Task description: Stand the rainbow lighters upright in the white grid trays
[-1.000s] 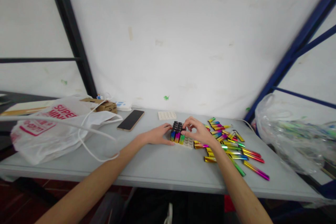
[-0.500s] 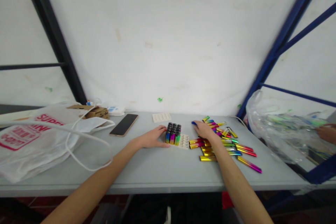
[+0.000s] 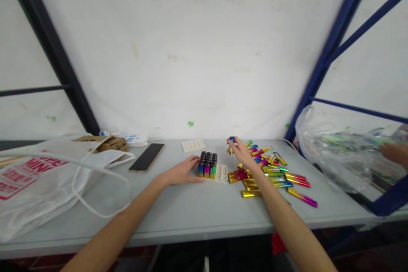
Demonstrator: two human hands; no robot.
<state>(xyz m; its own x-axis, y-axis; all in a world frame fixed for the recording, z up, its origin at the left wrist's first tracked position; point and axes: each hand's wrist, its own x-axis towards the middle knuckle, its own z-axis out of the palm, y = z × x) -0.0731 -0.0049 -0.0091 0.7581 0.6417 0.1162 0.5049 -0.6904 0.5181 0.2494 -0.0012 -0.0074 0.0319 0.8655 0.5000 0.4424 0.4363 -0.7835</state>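
Left hand (image 3: 182, 171), spread, flanks a tray (image 3: 222, 174) of upright lighters (image 3: 207, 166) between the tabletop's (image 3: 191, 212) front and back edges; right hand (image 3: 240, 153) pinches one lighter (image 3: 231, 140) near a loose pile (image 3: 278, 174).

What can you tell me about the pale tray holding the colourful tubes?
The tray is pale, has rows of small cells and looks like plastic. It lies flat on the grey table. Upright shiny tubes with dark tops hide its left part; its right part is bare. The left hand curves beside the tubes; whether it touches the tray is unclear.
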